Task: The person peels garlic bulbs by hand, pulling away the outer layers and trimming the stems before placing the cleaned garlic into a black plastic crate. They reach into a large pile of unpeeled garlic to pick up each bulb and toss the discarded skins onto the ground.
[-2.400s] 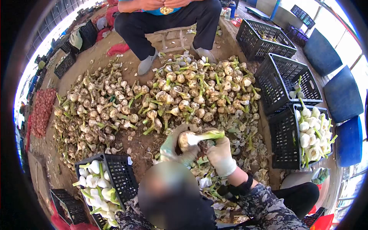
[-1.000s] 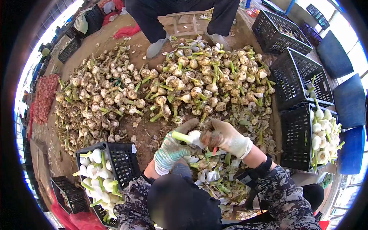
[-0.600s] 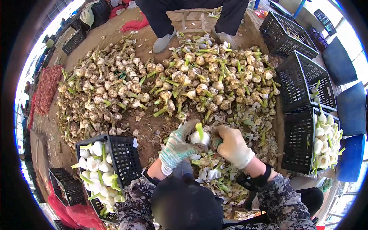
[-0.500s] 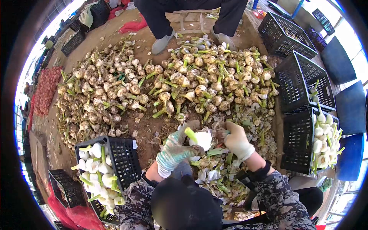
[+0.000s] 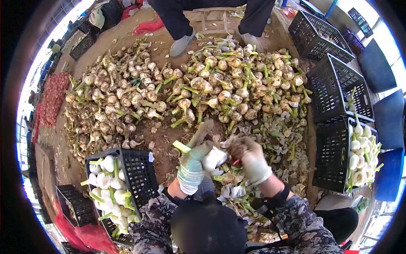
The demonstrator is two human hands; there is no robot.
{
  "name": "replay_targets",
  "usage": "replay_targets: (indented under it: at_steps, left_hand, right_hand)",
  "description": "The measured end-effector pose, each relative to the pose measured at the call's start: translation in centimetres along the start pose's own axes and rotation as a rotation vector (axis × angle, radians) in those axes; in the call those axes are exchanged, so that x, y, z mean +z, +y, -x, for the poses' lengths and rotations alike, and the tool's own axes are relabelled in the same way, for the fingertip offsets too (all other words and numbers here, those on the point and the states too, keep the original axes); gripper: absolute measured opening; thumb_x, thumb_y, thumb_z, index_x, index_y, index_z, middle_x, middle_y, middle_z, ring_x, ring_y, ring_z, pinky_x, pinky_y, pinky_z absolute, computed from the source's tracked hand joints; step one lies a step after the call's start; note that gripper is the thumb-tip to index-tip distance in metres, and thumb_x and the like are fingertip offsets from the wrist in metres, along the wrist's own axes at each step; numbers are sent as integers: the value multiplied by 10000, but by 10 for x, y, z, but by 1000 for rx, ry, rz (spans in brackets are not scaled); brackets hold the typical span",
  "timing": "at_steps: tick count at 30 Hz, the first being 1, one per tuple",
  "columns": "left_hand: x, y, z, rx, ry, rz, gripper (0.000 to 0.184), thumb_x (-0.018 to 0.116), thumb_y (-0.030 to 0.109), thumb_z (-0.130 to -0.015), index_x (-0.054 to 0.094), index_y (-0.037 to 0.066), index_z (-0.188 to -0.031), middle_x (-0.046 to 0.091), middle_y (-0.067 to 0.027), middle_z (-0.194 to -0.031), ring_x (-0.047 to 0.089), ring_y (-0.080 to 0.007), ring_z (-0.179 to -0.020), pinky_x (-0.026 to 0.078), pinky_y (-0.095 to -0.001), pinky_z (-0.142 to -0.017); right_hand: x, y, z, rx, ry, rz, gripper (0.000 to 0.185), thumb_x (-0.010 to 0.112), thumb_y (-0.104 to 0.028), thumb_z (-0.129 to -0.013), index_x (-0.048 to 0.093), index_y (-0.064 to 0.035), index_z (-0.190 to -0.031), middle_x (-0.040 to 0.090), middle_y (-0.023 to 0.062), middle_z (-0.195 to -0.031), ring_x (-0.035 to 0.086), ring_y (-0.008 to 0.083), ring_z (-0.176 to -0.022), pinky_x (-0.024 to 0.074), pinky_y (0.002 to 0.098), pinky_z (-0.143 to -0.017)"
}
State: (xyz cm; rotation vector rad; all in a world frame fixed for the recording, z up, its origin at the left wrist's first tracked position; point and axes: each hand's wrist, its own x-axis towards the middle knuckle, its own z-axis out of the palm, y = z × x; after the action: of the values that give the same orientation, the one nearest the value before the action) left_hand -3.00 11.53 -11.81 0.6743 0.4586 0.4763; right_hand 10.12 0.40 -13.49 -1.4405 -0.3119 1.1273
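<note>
My left hand (image 5: 193, 166), in a striped glove with soiled fingers, is closed on a peeled white garlic bulb (image 5: 214, 159). The bulb's green cut stem (image 5: 181, 147) pokes out on the left side of the hand. Just right of the bulb is my right hand (image 5: 253, 163), in a pale glove with dirt-dark fingertips. Its fingers are curled together, and a small red bit shows beside them; what they grip is mostly hidden. Loose garlic skins (image 5: 232, 191) and trimmings lie on the ground below both hands.
Unpeeled, soil-stained garlic (image 5: 237, 84) is heaped ahead. A black crate (image 5: 139, 178) of white bulbs stands at left, another crate (image 5: 332, 156) of them at right. More black crates (image 5: 338, 84) stand behind. Another person's shoes (image 5: 182, 45) are beyond the heap.
My left hand has turned the bulb, so its stem now points further left. My right hand has moved slightly left and its fingers have curled in toward the bulb.
</note>
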Motion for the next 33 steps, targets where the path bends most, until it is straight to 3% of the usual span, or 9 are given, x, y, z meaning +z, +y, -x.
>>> replay_targets:
  at_steps: [6, 10, 12, 13, 14, 16, 19, 25, 33]
  left_hand:
    - [5, -2, -5, 21, 97, -214, 632, 575, 219, -821, 339, 52, -1383, 564, -54, -1071, 558, -110, -793, 475, -245, -739]
    - [-19, -34, -27, 289, 173, -416, 579, 580, 339, -889, 373, 43, -1341, 574, 1, -919, 531, -93, -692, 458, -210, -594]
    - [-52, -55, -19, 28, 20, -133, 363, 594, 218, -894, 492, 35, -1190, 580, 0, -937, 539, -98, -751, 471, -242, -608]
    - [-35, -32, -11, -47, 60, -459, 282, 598, 169, -884, 537, 31, -1122, 578, -8, -939, 531, -96, -785, 468, -234, -619]
    - [-48, -65, -27, 154, 67, -161, 236, 595, 127, -875, 555, 31, -1087, 587, -9, -906, 536, -98, -745, 466, -235, -603]
    - [-25, -36, -18, -7, 67, -177, 271, 497, 269, -940, 582, 43, -1062, 612, 6, -779, 556, -113, -677, 479, -290, -607]
    - [-14, -20, -14, 114, -170, -4, 448, 507, 256, -937, 432, 48, -1327, 604, -28, -1090, 589, -87, -851, 496, -225, -730]
    - [-25, -4, 9, -39, -290, -23, 446, 543, 263, -915, 470, 34, -1291, 572, -70, -1168, 573, -107, -958, 483, -262, -823]
    - [-24, -4, 1, 187, -92, -392, 697, 631, 221, -858, 259, -3, -1404, 373, -115, -1400, 329, -175, -1302, 286, -309, -1053]
  right_hand:
    - [-3, -1, 13, -106, -449, -178, 771, 734, -340, -767, 285, 21, -1281, 570, 103, -1008, 601, 192, -893, 516, 290, -732]
    - [22, 9, 16, -494, 77, 485, 305, 709, -97, -735, 573, 12, -984, 610, 92, -886, 565, 152, -844, 455, 292, -795]
    - [26, 1, 21, -530, 27, 627, 232, 661, -85, -765, 564, 31, -941, 625, 104, -868, 577, 175, -773, 465, 309, -725]
    - [25, 0, 18, -543, -27, 575, 225, 616, -59, -790, 548, 24, -987, 616, 77, -838, 572, 152, -715, 471, 297, -660]
    - [16, 1, 19, -122, -117, 273, 231, 577, -59, -821, 524, 3, -1037, 602, 49, -802, 566, 121, -672, 476, 261, -622]
    - [3, 12, 13, 63, -229, -444, 235, 508, -126, -835, 517, -8, -1038, 623, 86, -883, 611, 160, -697, 489, 267, -520]
    - [-33, 44, 2, 103, -434, -676, 264, 406, -260, -924, 525, -63, -1052, 599, 109, -1035, 572, 218, -958, 489, 392, -776]
    - [-4, 32, 43, 124, 19, -562, 391, 438, -475, -874, 554, -115, -975, 563, 34, -858, 565, 179, -761, 481, 346, -634]
    - [19, -25, 30, -202, -261, 30, 459, 565, -128, -835, 404, 43, -1229, 568, 89, -892, 567, 130, -736, 461, 198, -586]
